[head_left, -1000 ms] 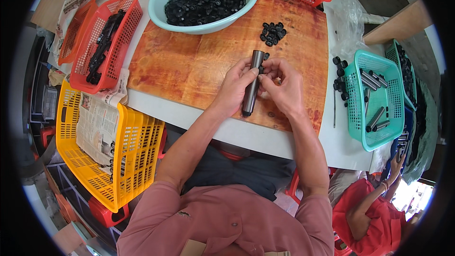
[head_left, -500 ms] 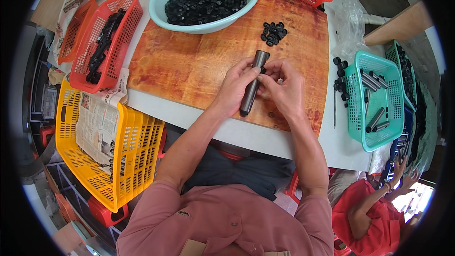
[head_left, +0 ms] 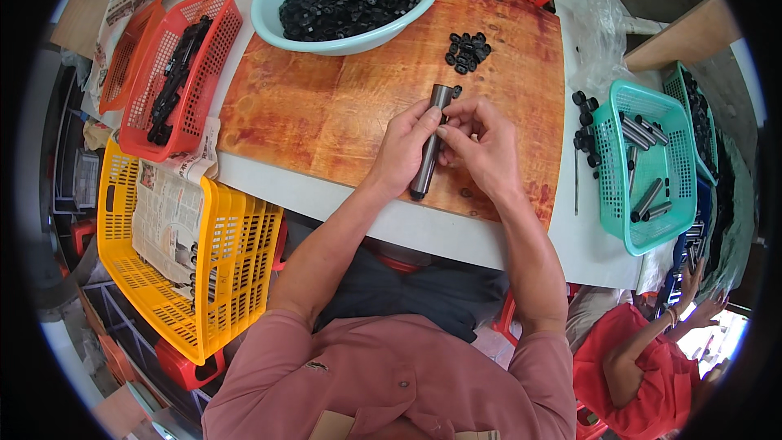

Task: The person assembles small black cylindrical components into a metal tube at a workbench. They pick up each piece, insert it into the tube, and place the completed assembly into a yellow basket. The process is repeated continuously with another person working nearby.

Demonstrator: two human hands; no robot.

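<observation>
A dark grey metal tube (head_left: 429, 151) slants over the near part of the wooden board, with a black end piece (head_left: 417, 194) at its lower end. My left hand (head_left: 401, 149) is closed round its left side, thumb along the top. From the right, my right hand (head_left: 486, 147) has thumb and fingers pinched against the tube's middle; what lies between those fingertips is mostly hidden. A small black part (head_left: 457, 91) shows against the tube's right side near its upper end. Beyond the tube lies a cluster of small black parts (head_left: 467, 52).
A pale blue basin (head_left: 346, 47) heaped with black parts stands at the far side of the board (head_left: 293, 114). Red baskets (head_left: 224, 41) flank it. A yellow crate (head_left: 244, 253) is at lower left, a green basket of tubes (head_left: 648, 232) at right. A person in red (head_left: 635, 375) works nearby.
Both hands and the tube have shifted slightly left. The dark bit seen at my right fingertips is now less visible. My grip on the tube looks the same.
</observation>
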